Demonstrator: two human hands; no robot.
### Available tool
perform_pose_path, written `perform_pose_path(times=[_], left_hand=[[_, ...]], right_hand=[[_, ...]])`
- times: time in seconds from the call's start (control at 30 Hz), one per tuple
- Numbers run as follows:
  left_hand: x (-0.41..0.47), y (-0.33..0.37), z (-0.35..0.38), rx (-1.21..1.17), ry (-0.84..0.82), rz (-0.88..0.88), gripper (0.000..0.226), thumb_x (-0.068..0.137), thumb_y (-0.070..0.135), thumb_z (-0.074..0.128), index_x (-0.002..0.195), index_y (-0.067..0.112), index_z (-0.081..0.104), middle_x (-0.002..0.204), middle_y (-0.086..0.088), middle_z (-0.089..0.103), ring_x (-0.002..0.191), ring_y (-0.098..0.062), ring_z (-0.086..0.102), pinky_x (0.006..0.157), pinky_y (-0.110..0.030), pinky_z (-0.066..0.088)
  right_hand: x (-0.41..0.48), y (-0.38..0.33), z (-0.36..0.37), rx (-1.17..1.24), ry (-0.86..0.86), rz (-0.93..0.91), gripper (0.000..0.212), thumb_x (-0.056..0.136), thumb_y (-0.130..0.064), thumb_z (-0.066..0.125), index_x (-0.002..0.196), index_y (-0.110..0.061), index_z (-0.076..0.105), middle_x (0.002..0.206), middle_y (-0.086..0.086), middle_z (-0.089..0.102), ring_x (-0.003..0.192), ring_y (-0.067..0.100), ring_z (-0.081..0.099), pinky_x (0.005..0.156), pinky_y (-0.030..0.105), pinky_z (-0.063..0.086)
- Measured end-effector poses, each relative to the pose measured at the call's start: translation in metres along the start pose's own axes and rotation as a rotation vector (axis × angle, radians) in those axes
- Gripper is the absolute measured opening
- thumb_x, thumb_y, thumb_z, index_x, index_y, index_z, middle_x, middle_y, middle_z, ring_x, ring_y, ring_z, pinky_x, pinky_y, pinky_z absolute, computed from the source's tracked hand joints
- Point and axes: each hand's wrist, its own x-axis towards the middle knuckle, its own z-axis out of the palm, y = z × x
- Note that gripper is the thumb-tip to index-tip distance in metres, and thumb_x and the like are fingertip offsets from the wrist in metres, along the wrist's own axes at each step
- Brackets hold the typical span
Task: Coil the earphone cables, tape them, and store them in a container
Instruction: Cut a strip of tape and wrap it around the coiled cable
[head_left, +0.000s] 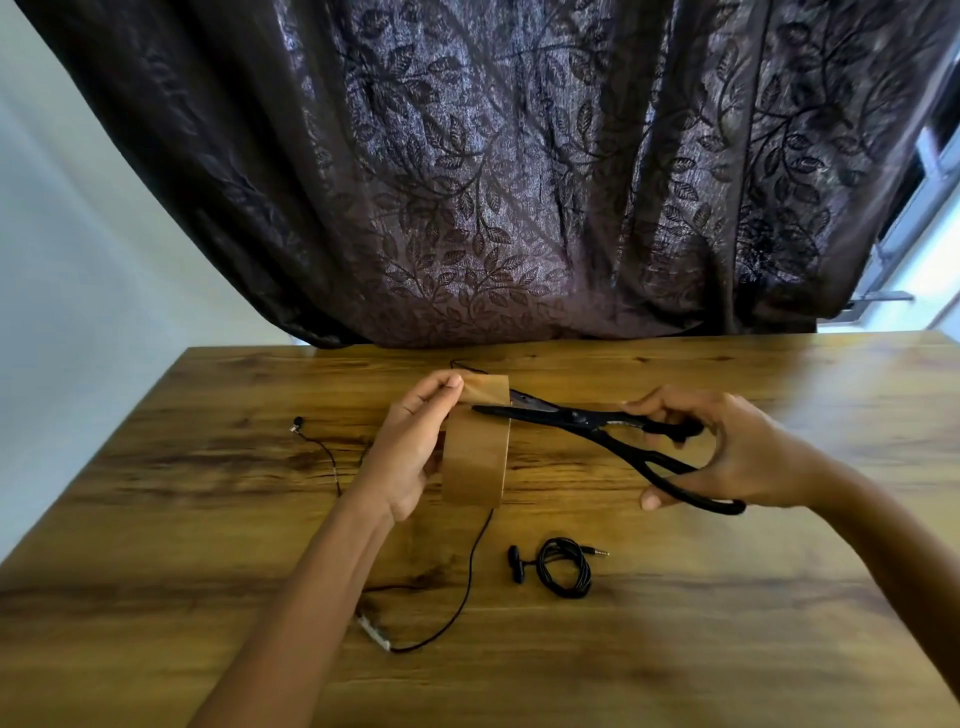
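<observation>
My left hand (410, 452) grips a roll of brown tape (475, 462) above the table, with a loose strip (485, 389) pulled up and pinched at my fingertips. My right hand (727, 447) holds black scissors (587, 421) by the handles; the blades are parted around the strip just above the roll. A coiled black earphone cable (563, 566) with its jack and earbuds lies on the table in front of the tape. A second, uncoiled black earphone cable (470, 571) trails across the table under my left arm, one earbud (297, 422) at the left.
The wooden table (727, 649) fills the lower half of the view. A dark leaf-patterned curtain (519, 182) hangs behind its far edge, with a window at the right. No container is in view.
</observation>
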Motion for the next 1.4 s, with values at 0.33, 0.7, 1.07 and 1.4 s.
perform_pose_path(times=[0.33, 0.7, 1.07, 1.4], left_hand=[[0.001, 0.003, -0.002, -0.007, -0.070, -0.015, 0.022, 0.095, 0.028, 0.045, 0.086, 0.027, 0.064, 0.082, 0.006, 0.067, 0.071, -0.008, 0.061, 0.060, -0.029, 0.044], [0.000, 0.006, -0.004, 0.010, -0.124, -0.044, 0.021, 0.094, 0.030, 0.045, 0.090, 0.027, 0.066, 0.085, 0.005, 0.068, 0.075, -0.010, 0.061, 0.061, -0.030, 0.046], [0.001, 0.005, -0.004, 0.041, -0.136, -0.039, 0.024, 0.094, 0.031, 0.045, 0.086, 0.030, 0.068, 0.092, 0.003, 0.066, 0.082, -0.015, 0.058, 0.065, -0.033, 0.045], [0.001, 0.002, -0.004, 0.070, -0.138, -0.048, 0.021, 0.094, 0.032, 0.045, 0.093, 0.026, 0.065, 0.090, 0.004, 0.066, 0.084, -0.015, 0.057, 0.065, -0.033, 0.045]], right_hand=[[0.013, -0.007, -0.005, -0.114, 0.005, -0.033, 0.078, 0.048, -0.059, 0.080, 0.116, -0.029, 0.058, 0.100, -0.015, 0.063, 0.093, 0.003, 0.060, 0.072, 0.009, 0.045], [0.012, -0.006, 0.001, -0.108, 0.052, -0.057, 0.076, 0.048, -0.058, 0.080, 0.115, -0.031, 0.058, 0.097, -0.007, 0.065, 0.089, 0.007, 0.061, 0.071, 0.020, 0.050], [0.007, -0.007, 0.006, -0.105, 0.117, -0.105, 0.076, 0.049, -0.059, 0.078, 0.114, -0.025, 0.061, 0.094, -0.012, 0.066, 0.086, 0.006, 0.061, 0.069, 0.009, 0.045], [0.001, -0.005, 0.010, -0.139, 0.180, -0.142, 0.074, 0.052, -0.058, 0.076, 0.113, -0.020, 0.063, 0.091, -0.019, 0.064, 0.084, -0.001, 0.060, 0.069, 0.012, 0.048]])
